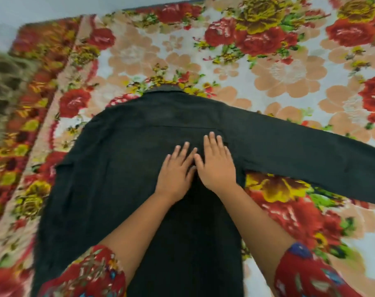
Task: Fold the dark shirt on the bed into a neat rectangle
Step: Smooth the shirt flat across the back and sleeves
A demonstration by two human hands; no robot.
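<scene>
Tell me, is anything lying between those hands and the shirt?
Nothing visible. The left hand and right hand lie flat, side by side, right on the shirt, which is spread on the blanket with no other object on it.

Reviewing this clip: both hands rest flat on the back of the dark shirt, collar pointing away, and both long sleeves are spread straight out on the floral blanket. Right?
Not quite. In the head view only one sleeve of the dark shirt stretches out, to the right; the other lies folded in. Left hand and right hand do rest flat, collar away.
</scene>
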